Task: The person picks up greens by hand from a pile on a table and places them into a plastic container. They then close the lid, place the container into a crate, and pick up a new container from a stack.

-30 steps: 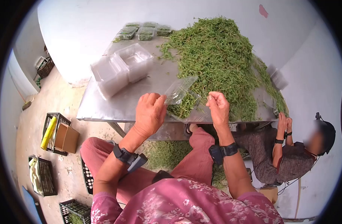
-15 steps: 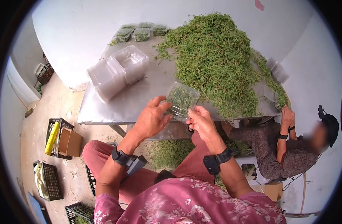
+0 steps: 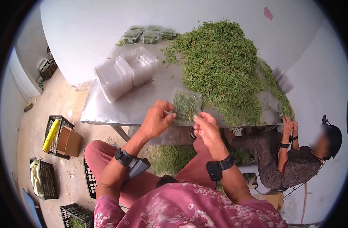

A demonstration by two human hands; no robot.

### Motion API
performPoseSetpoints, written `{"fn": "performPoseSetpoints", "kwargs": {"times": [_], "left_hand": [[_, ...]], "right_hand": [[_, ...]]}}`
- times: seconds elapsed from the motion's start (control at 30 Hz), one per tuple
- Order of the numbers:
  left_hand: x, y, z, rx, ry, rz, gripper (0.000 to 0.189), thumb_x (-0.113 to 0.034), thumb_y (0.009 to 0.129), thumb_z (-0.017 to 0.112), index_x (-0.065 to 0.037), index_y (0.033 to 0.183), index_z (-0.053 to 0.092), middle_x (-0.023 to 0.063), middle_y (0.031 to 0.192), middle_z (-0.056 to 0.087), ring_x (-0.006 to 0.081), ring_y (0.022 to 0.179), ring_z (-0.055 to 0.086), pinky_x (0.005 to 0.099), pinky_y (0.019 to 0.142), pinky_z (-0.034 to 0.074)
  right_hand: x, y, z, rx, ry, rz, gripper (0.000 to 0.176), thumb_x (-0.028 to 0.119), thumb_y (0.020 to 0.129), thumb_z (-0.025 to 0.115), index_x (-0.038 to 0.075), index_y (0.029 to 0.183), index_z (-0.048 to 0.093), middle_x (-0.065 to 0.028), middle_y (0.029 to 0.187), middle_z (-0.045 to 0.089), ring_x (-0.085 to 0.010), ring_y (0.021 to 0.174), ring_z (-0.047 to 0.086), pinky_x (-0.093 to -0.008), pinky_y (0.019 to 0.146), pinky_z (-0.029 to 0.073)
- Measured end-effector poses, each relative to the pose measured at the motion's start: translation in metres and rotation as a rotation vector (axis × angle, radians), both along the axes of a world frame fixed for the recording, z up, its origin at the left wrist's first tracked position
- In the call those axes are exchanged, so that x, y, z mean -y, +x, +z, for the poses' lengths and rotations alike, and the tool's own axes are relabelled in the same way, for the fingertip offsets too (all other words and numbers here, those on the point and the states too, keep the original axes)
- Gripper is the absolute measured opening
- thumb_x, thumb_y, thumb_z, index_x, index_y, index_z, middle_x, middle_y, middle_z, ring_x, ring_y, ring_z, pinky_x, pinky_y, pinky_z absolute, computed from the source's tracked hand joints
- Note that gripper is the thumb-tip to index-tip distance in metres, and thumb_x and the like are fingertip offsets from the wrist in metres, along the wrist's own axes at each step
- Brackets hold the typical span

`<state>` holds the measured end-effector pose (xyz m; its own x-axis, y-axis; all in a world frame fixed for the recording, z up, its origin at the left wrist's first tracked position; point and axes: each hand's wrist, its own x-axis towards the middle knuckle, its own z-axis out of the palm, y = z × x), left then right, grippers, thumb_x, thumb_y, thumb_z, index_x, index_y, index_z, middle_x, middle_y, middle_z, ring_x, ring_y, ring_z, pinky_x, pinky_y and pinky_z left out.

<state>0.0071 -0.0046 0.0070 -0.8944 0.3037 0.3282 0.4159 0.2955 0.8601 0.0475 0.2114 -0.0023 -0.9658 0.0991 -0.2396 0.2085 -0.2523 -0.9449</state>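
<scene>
A clear plastic clamshell box (image 3: pixel 187 106) filled with green sprigs is at the table's front edge, between my hands. My left hand (image 3: pixel 157 119) has its curled fingers and thumb at the box's left side, closed on its edge. At the front right corner, my right hand (image 3: pixel 207 129) pinches the box between thumb and bent fingers. The big heap of green sprigs (image 3: pixel 223 68) lies just behind and to the right of the box. To the left stands a stack of nested clear plastic boxes (image 3: pixel 124 72).
Several filled boxes (image 3: pixel 150 36) sit at the back of the metal table (image 3: pixel 164 84). A co-worker (image 3: pixel 295 163) sits at the right, hands by the table edge. Black crates (image 3: pixel 46 178) and a cardboard box (image 3: pixel 68 141) stand on the floor at left.
The view has shifted slightly. The box, tilted up in my hands before with light glinting on its front, now looks flatter and its sprigs show more plainly. Both hands stay beside it.
</scene>
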Motion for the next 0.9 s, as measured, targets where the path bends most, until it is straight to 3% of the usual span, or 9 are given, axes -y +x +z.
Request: {"fn": "performPoseSetpoints", "kwargs": {"times": [0.2, 0.23, 0.47, 0.57, 0.7, 0.73, 0.9], "left_hand": [[0.002, 0.009, -0.007, 0.233, 0.051, -0.156, 0.016, -0.012, 0.088, 0.068, -0.001, 0.095, 0.059, 0.0038, 0.07, 0.06, 0.0103, 0.063, 0.057, 0.0287, 0.057, 0.048], [0.002, 0.014, -0.009, 0.265, 0.085, -0.189, 0.014, -0.012, 0.09, 0.067, -0.002, 0.095, 0.059, 0.0016, 0.067, 0.06, 0.0087, 0.062, 0.056, 0.0273, 0.057, 0.048], [-0.003, 0.07, -0.016, 0.584, 0.334, -0.523, 0.01, -0.012, 0.096, 0.061, -0.003, 0.101, 0.058, 0.0009, 0.087, 0.062, 0.0074, 0.077, 0.06, 0.0231, 0.065, 0.051], [-0.006, 0.086, -0.006, 0.746, 0.301, -0.662, 0.013, -0.012, 0.096, 0.062, -0.003, 0.104, 0.058, 0.001, 0.088, 0.062, 0.0078, 0.08, 0.061, 0.0238, 0.067, 0.052], [0.001, 0.087, 0.016, 0.756, 0.098, -0.851, 0.016, -0.017, 0.096, 0.061, -0.002, 0.103, 0.059, 0.0016, 0.088, 0.062, 0.0085, 0.075, 0.063, 0.0242, 0.065, 0.052], [0.003, 0.083, 0.016, 0.712, 0.091, -0.844, 0.016, -0.018, 0.097, 0.061, -0.002, 0.099, 0.06, 0.0011, 0.084, 0.06, 0.0081, 0.068, 0.061, 0.0237, 0.062, 0.051], [0.005, 0.055, -0.022, 0.565, 0.273, -0.382, 0.02, -0.022, 0.096, 0.062, -0.003, 0.092, 0.059, -0.0014, 0.076, 0.058, 0.0067, 0.063, 0.056, 0.0226, 0.057, 0.047]], "right_hand": [[-0.02, 0.004, -0.001, -0.068, -0.02, 0.117, 0.026, 0.01, 0.089, 0.065, -0.001, 0.11, 0.052, -0.0015, 0.078, 0.057, -0.0088, 0.065, 0.053, -0.0236, 0.057, 0.043], [-0.022, 0.006, 0.001, -0.072, -0.024, 0.133, 0.029, 0.01, 0.088, 0.066, -0.001, 0.111, 0.052, -0.0017, 0.079, 0.057, -0.0086, 0.065, 0.052, -0.0233, 0.056, 0.042], [-0.055, 0.026, 0.006, -0.071, -0.004, 0.305, 0.029, 0.006, 0.083, 0.066, 0.0, 0.109, 0.056, -0.0022, 0.085, 0.061, -0.0086, 0.068, 0.055, -0.0227, 0.061, 0.043], [-0.073, 0.036, 0.006, -0.045, 0.07, 0.379, 0.03, 0.005, 0.082, 0.066, -0.001, 0.109, 0.056, -0.0014, 0.085, 0.061, -0.0067, 0.07, 0.055, -0.0212, 0.062, 0.043], [-0.082, 0.053, 0.011, -0.033, 0.132, 0.511, 0.029, 0.005, 0.08, 0.066, -0.001, 0.107, 0.058, 0.0002, 0.084, 0.059, -0.005, 0.069, 0.053, -0.0201, 0.061, 0.042], [-0.083, 0.057, 0.013, -0.036, 0.139, 0.543, 0.029, 0.005, 0.079, 0.066, -0.001, 0.106, 0.059, 0.0008, 0.084, 0.058, -0.0045, 0.068, 0.052, -0.0199, 0.061, 0.042], [-0.082, 0.063, 0.009, 0.005, 0.127, 0.625, 0.028, 0.003, 0.077, 0.066, -0.001, 0.104, 0.06, 0.0041, 0.079, 0.051, -0.0029, 0.068, 0.047, -0.0184, 0.061, 0.039]]}}
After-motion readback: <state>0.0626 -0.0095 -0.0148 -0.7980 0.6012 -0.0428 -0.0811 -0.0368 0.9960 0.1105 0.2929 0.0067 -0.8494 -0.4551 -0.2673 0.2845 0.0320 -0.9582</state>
